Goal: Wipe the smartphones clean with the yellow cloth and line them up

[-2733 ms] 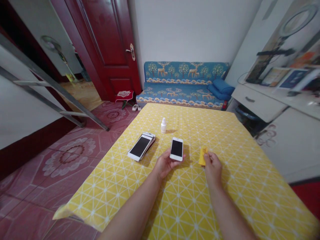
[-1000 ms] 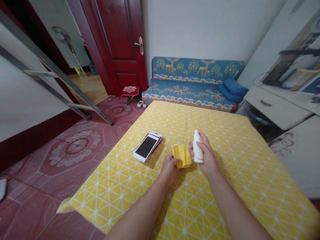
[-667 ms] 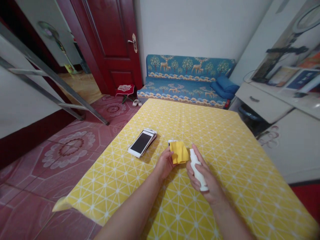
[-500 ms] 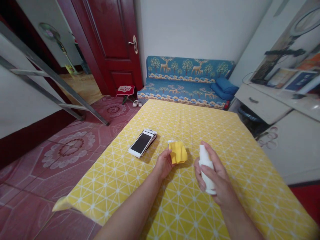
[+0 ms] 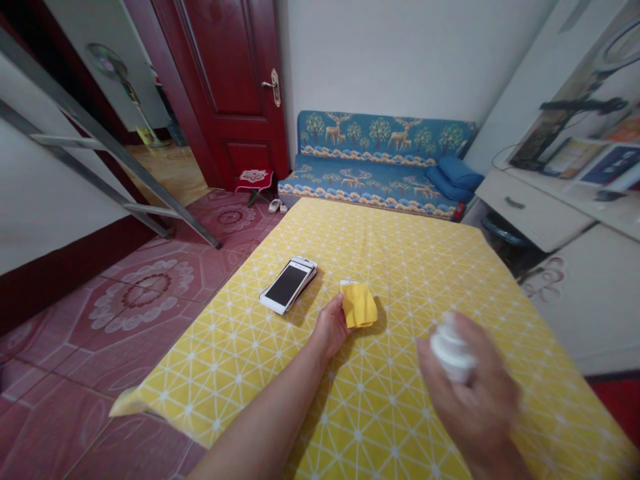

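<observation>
1. Spread over the table: a yellow tablecloth (image 5: 410, 260), printed with fine white lines crossing into triangles, faintly creased toward the far side and loose at the near left corner.
2. Thin, matte and soft: a yellow cloth (image 5: 359, 305), roughly square, rippled with shallow folds.
3. Hard, flat and rounded at the corners: a stack of phones (image 5: 287, 287), slightly fanned, lying on the tablecloth to the left of the hands; on top, a white frame around a plain black screen.
4. Beyond the far edge of the table, a low sofa (image 5: 385, 137) in blue fabric, patterned with deer, trees and scalloped bands; at its right end, blue cushions (image 5: 456, 177), plump and plain.
5. Farther left, a glossy dark-red panelled door (image 5: 225, 60) with an ornate metal handle (image 5: 273, 88); below, reddish floor tiles (image 5: 143, 293) with pale flower medallions.
6. Gripped in the left hand (image 5: 331, 327), above the table's middle: a white phone (image 5: 347, 284), mostly hidden under the yellow cloth, with only a strip of its far end showing.
7. Wrapped round a white bottle (image 5: 453, 353) to the right, well apart from the cloth: the right hand (image 5: 475, 383), strongly blurred.
8. Rounded and pale, with ring-like steps visible through the blur on the bottle; impossible to tell its exact tilt.
</observation>
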A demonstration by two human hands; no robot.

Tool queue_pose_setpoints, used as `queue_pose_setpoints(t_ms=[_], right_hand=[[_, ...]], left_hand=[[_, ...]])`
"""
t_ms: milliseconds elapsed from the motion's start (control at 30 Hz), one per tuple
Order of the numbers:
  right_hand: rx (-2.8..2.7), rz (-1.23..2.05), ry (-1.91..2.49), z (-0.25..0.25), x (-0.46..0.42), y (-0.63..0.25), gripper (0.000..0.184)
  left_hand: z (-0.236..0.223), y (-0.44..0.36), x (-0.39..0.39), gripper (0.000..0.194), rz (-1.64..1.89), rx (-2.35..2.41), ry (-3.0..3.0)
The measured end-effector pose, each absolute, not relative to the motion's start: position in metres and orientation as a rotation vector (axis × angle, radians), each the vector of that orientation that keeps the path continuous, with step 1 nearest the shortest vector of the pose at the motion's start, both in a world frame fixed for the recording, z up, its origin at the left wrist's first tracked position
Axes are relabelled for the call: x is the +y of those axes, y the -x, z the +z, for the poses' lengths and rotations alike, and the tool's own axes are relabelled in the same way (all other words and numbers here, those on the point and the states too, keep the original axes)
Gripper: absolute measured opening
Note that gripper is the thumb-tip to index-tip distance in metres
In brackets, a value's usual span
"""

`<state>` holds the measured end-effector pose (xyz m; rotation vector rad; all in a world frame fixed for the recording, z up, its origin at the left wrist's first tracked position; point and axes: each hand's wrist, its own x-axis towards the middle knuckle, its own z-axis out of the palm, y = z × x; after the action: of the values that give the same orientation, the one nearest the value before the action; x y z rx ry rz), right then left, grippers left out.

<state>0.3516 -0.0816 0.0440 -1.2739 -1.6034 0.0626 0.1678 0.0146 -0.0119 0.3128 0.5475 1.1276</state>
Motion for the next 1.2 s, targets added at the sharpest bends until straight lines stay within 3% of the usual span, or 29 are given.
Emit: queue_pose_setpoints(t_ms=[67, 200, 467, 600, 800, 967, 1133, 1200], right_hand=[[-1.850, -0.040, 1.246, 0.032, -0.062, -0.335, 0.053], [-1.871, -0.123, 1.297, 0.024, -0.034, -0.328, 0.055], [-1.684, -0.277, 1.193, 0.085, -0.043, -0.326, 0.061], [-1.665, -0.272, 1.212, 0.076, -0.043, -0.329, 0.059], [-1.794, -0.045, 1.308, 0.020, -0.029, -0.339, 0.050], [-1.401, 0.241, 1.352, 0.057, 0.024, -0.337, 0.072], [-1.304, 0.801, 1.265, 0.066, 0.116, -0.301, 0.036], [-1.332, 0.838, 1.266, 0.053, 0.147, -0.281, 0.030]], left_hand=[[-0.011, -0.169, 0.014, 0.039, 1.108, 0.553, -0.318], [-0.010, -0.169, 0.013, 0.040, 1.078, 0.537, -0.334], [-0.010, -0.165, 0.016, 0.038, 1.097, 0.537, -0.291], [-0.011, -0.164, 0.018, 0.037, 1.122, 0.546, -0.284], [-0.010, -0.164, 0.016, 0.037, 1.131, 0.548, -0.331], [-0.008, -0.166, 0.015, 0.037, 1.115, 0.571, -0.292], [-0.010, -0.169, 0.015, 0.039, 1.137, 0.610, -0.245], [-0.011, -0.170, 0.014, 0.039, 1.158, 0.616, -0.246]])
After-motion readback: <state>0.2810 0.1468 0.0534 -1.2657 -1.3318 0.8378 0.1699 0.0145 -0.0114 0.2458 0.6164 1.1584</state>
